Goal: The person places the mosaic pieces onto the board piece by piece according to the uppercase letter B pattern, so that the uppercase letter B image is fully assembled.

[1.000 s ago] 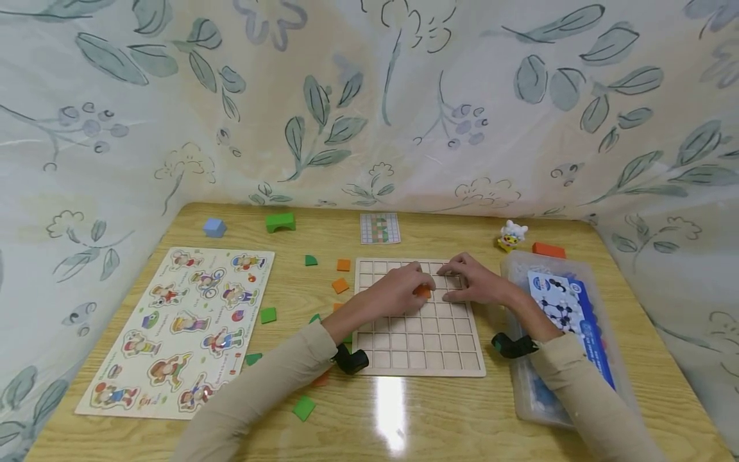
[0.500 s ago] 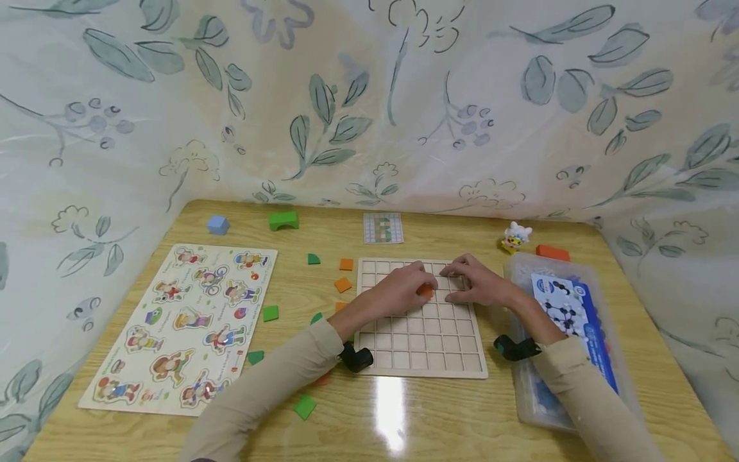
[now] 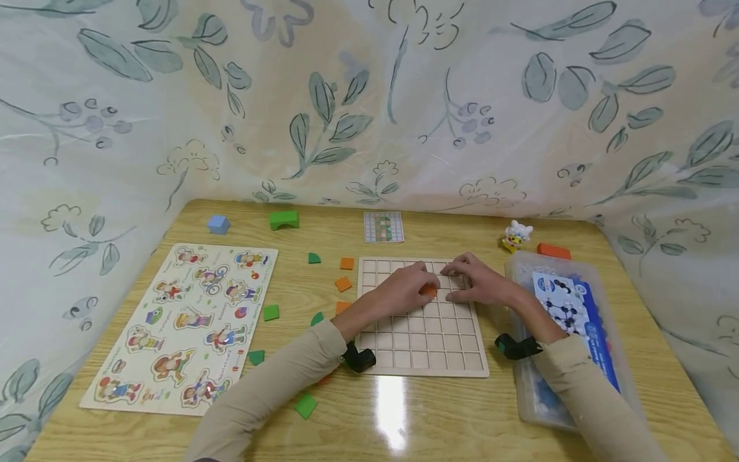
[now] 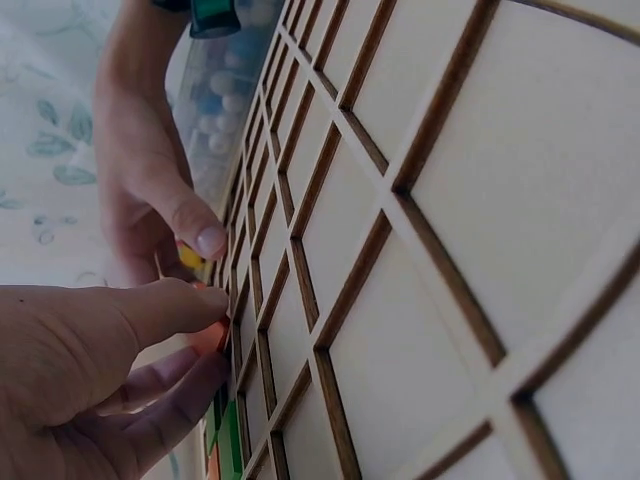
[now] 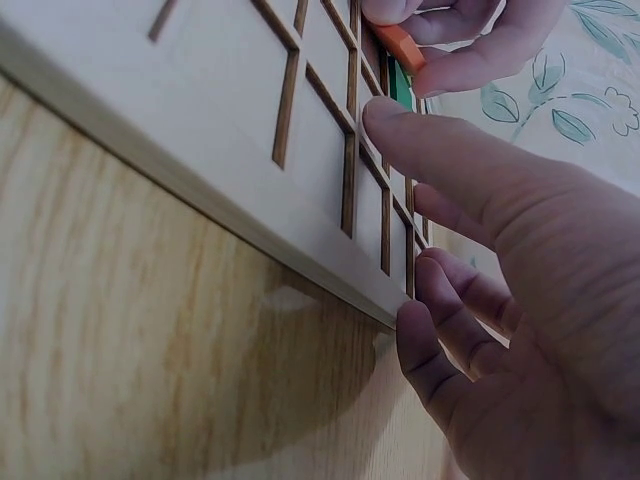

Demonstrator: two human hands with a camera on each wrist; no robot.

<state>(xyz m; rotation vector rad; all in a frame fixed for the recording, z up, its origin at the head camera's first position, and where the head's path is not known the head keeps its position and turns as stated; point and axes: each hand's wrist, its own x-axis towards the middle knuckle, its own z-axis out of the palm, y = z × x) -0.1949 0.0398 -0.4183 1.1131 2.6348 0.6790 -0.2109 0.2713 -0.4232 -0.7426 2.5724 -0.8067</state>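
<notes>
My left hand [image 3: 404, 290] is over the upper middle of a wooden grid board [image 3: 427, 343], pinching an orange tile [image 3: 428, 291] between thumb and fingers. The right wrist view has that orange tile [image 5: 400, 46] tilted close over a cell, with a green piece [image 5: 400, 86] in the board just beyond. Green also shows beneath the fingers in the left wrist view, at the tile piece [image 4: 232, 440]. My right hand [image 3: 478, 282] rests at the board's upper right, thumb on the grid and fingers spread by its edge. Part of the board is hidden under the left hand.
Loose orange tiles [image 3: 343, 283] and green tiles [image 3: 271, 312] lie left of the board. A pattern card [image 3: 394, 228] is behind it. A picture puzzle [image 3: 179, 333] lies far left; a clear plastic box [image 3: 522, 266] stands right, under the right forearm. A small figurine [image 3: 516, 235] stands behind.
The left hand and its orange tile shift very slightly right over the board. The right hand stays in place; the head view drifts a little.
</notes>
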